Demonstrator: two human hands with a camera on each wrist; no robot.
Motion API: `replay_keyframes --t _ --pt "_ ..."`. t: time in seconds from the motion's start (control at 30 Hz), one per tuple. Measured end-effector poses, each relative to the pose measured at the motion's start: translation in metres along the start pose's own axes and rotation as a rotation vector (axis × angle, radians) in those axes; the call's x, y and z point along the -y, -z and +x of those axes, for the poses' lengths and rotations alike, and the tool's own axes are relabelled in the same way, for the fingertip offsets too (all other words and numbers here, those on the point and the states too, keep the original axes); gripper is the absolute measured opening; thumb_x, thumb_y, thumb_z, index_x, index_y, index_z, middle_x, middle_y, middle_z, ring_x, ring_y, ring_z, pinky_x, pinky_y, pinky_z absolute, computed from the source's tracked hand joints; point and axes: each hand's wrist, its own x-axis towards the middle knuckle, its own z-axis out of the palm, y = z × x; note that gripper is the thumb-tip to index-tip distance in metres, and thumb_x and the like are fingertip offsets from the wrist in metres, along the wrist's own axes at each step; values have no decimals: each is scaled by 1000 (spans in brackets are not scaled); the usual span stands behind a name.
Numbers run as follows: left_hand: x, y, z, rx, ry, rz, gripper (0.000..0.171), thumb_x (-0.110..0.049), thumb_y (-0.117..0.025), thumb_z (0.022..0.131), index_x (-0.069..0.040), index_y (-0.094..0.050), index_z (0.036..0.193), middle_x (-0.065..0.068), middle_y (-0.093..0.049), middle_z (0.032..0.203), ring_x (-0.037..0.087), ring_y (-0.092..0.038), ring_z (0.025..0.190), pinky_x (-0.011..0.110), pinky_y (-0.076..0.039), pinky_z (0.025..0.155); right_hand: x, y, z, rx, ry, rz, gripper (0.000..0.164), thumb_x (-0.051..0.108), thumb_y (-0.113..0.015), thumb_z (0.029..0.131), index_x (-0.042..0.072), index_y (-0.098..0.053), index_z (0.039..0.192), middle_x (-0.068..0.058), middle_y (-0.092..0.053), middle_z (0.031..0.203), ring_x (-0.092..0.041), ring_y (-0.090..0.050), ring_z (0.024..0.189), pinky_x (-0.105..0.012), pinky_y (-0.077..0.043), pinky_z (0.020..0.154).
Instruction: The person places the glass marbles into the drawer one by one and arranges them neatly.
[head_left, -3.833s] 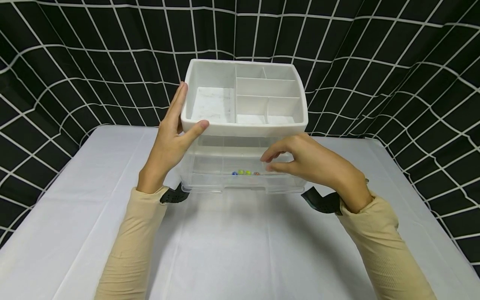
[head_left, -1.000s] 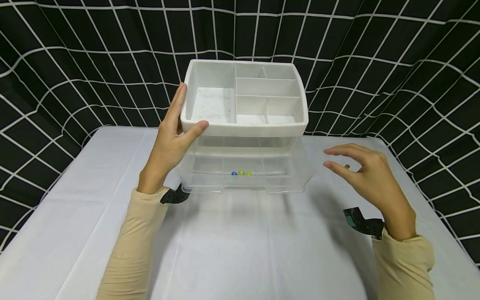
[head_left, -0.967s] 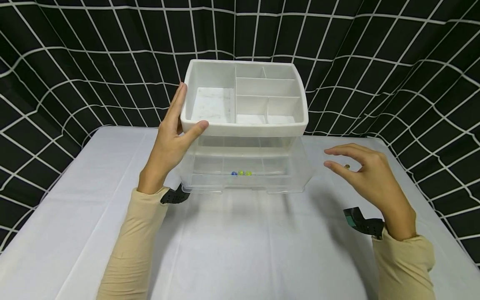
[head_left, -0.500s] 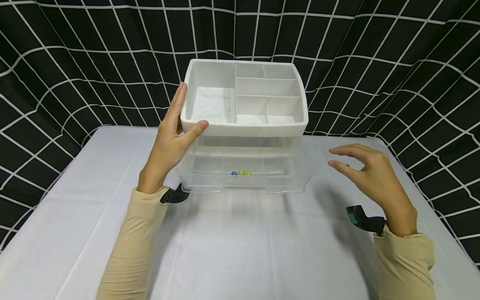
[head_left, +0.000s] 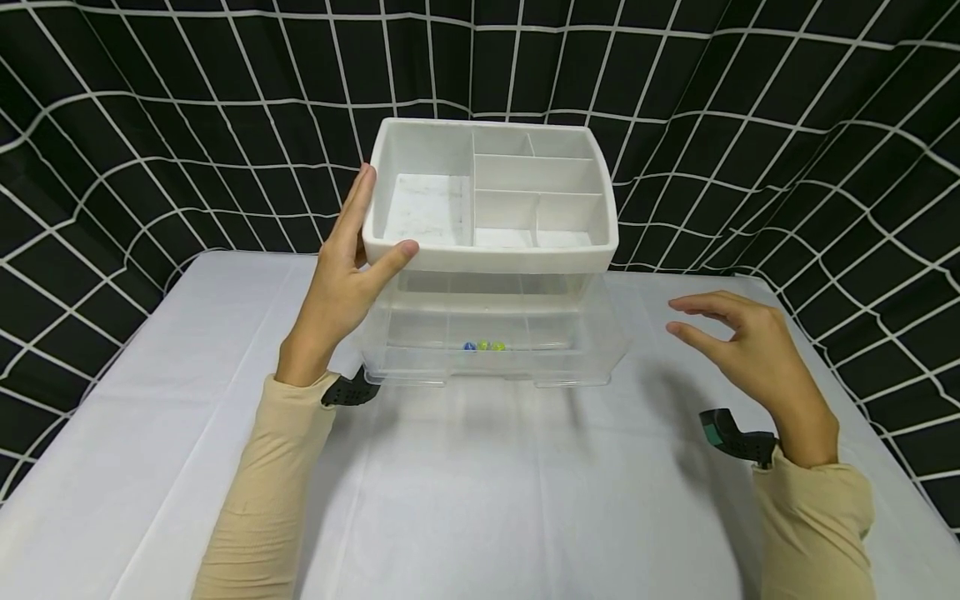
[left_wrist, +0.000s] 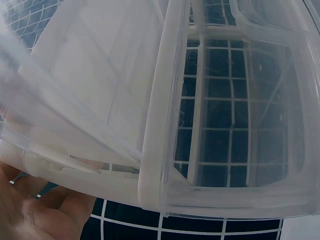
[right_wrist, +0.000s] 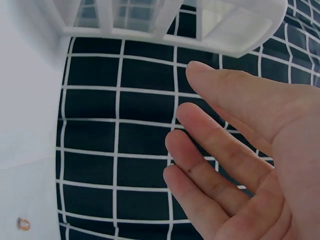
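Note:
A white desktop drawer organizer (head_left: 491,260) stands on the table, its clear lower drawer (head_left: 487,367) pulled out. In this drawer lie one blue marble (head_left: 469,346) and two yellow-green marbles (head_left: 491,346). My left hand (head_left: 337,279) holds the organizer's left front corner, thumb over the front rim and fingers along the side. Away to the right, my right hand (head_left: 750,342) hovers over the table with fingers parted and nothing between them. The right wrist view shows a small clear-and-orange marble (right_wrist: 23,224) on the white cloth; in the head view the right hand hides it.
The organizer's top tray (head_left: 427,208) has several compartments. White cloth (head_left: 450,492) covers the table. Black curtain with a white grid (head_left: 300,125) hangs behind and on both sides.
The reddish marble has left the drawer and now lies on the cloth. My right hand has moved from the drawer to the right, drifting slightly farther right lately. My left hand stays put.

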Motion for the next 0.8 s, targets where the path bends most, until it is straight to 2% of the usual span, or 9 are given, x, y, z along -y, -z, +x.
replay_keyframes --t 0.13,0.33,0.63,0.67,0.8 --pt "1 0 0 -1 -1 -3 81 -14 -66 96 -27 -17 159 -13 -9 167 20 -46 134 28 -47 102 -8 1 -1 5 -21 -8 25 19 -77 88 8 -75 110 -14 -73 113 26 -38 101 -2 -30 84" --pt "1 0 -1 1 -2 -3 82 -14 -66 96 -27 -17 159 -14 -9 166 20 -47 132 24 -47 100 -21 0 -1 7 -49 -4 26 19 -77 88 7 -75 111 -17 -73 109 27 -39 98 3 -29 83" --pt "0 0 -1 -3 -1 2 80 -15 -66 96 -29 -17 159 -16 -10 166 21 -52 123 18 -47 94 -38 -1 -2 14 -85 -5 27 21 -78 87 6 -75 110 -18 -73 108 31 -42 92 3 -33 80" --pt "1 0 -1 -3 -3 2 80 -15 -65 96 -28 -18 159 -15 -10 166 21 -52 123 18 -47 94 -40 0 -3 16 -91 -2 28 22 -78 87 6 -75 110 -16 -73 108 31 -43 91 2 -33 80" --pt "1 -1 -1 -1 -3 -1 80 -15 -66 96 -29 -18 159 -15 -10 166 21 -51 125 19 -47 95 -46 0 -3 24 -113 -5 28 24 -77 88 7 -75 110 10 -72 102 31 -43 91 2 -34 79"
